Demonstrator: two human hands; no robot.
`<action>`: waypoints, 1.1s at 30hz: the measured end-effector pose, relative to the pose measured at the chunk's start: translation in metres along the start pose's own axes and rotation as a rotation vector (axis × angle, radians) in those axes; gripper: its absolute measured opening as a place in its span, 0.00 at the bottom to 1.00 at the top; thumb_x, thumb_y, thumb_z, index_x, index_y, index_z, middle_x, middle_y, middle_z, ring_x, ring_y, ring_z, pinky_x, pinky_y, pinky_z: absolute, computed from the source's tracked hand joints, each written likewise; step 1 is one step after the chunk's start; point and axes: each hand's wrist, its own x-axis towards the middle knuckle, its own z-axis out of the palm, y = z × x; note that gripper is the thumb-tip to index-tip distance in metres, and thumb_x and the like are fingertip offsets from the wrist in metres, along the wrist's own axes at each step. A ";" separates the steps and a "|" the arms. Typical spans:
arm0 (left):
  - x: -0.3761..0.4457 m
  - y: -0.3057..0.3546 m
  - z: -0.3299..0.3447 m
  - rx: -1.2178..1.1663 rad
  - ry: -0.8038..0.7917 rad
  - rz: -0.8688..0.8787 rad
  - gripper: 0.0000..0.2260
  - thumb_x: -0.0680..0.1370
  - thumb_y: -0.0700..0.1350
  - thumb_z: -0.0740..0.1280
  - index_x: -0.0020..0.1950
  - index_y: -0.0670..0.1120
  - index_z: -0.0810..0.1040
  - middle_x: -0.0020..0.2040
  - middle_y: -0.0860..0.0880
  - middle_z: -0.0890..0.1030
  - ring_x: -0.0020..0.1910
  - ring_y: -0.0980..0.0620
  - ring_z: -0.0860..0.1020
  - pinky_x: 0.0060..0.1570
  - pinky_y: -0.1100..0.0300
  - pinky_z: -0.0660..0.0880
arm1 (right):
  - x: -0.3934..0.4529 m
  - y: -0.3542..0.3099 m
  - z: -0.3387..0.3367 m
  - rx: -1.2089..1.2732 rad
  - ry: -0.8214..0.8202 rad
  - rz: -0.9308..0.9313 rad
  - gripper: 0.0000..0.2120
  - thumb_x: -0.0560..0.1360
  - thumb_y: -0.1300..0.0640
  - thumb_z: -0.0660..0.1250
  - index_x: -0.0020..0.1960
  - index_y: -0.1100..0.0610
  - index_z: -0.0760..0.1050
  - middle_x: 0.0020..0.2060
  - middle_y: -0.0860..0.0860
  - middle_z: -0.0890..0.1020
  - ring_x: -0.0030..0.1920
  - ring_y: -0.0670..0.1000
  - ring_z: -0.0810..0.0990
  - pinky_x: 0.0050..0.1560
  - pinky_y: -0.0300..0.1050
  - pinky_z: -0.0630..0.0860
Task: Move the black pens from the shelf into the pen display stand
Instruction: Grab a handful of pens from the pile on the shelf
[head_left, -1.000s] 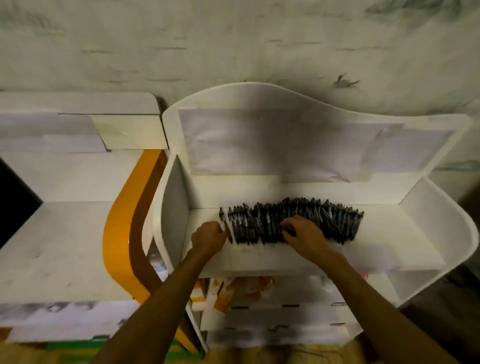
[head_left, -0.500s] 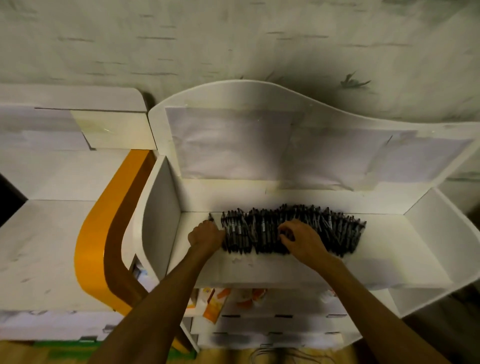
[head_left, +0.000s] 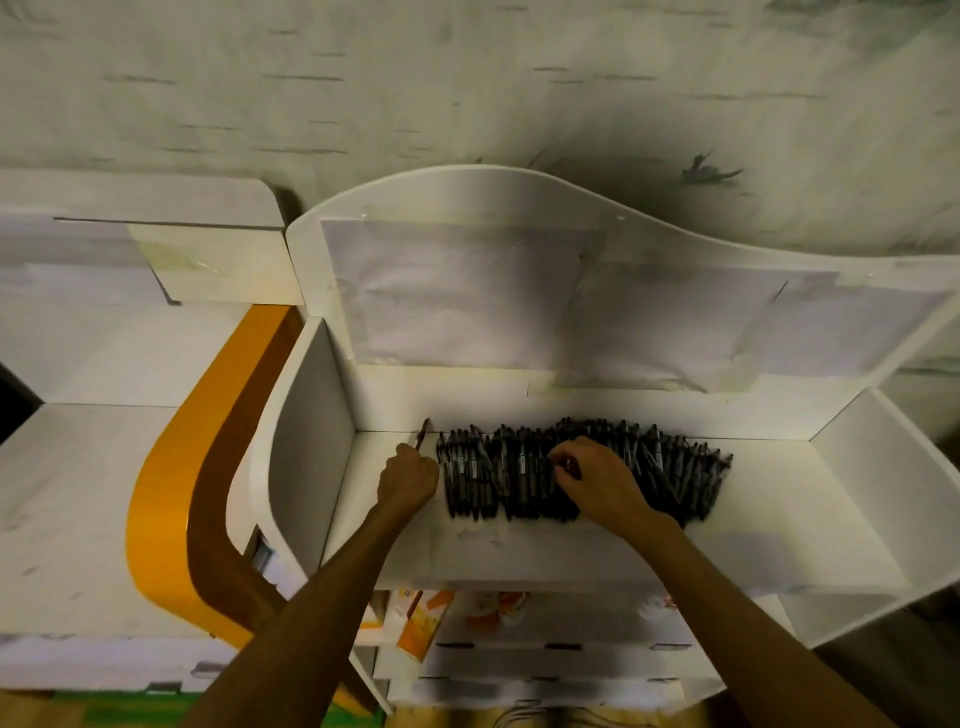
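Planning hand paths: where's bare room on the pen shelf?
Bare: shelf floor between the black pens and right wall; narrower gap by the left wall, where the left hand holds one pen. Crowded: middle, under the right hand.

A row of black pens (head_left: 582, 470) is laid along the white shelf (head_left: 779, 519). One pen (head_left: 422, 434) is held by the left hand (head_left: 408, 475) just left of the row; the right hand (head_left: 597, 480) is rested on the row's middle.

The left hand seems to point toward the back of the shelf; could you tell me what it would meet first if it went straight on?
Probably the white back panel. The left hand grips one pen, aimed there beside the row of black pens; depth is unclear.
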 end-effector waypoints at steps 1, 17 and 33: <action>-0.001 -0.001 0.001 0.003 0.000 0.019 0.20 0.81 0.51 0.64 0.64 0.36 0.71 0.58 0.39 0.79 0.51 0.42 0.78 0.41 0.57 0.70 | 0.002 -0.001 0.000 0.001 0.001 -0.002 0.09 0.80 0.56 0.65 0.59 0.54 0.79 0.51 0.50 0.78 0.48 0.51 0.78 0.51 0.47 0.77; 0.008 0.006 0.000 0.084 -0.038 0.094 0.20 0.84 0.55 0.57 0.57 0.39 0.76 0.54 0.39 0.80 0.49 0.41 0.78 0.45 0.55 0.72 | 0.007 0.006 0.000 0.020 -0.016 0.011 0.09 0.80 0.57 0.64 0.59 0.54 0.79 0.52 0.50 0.78 0.50 0.52 0.79 0.53 0.48 0.77; 0.009 0.006 0.003 0.143 -0.065 0.107 0.16 0.76 0.56 0.70 0.46 0.44 0.75 0.46 0.44 0.80 0.43 0.46 0.78 0.38 0.59 0.72 | 0.008 0.006 -0.002 0.024 -0.014 -0.009 0.09 0.80 0.58 0.64 0.58 0.55 0.79 0.50 0.50 0.77 0.48 0.51 0.78 0.52 0.48 0.77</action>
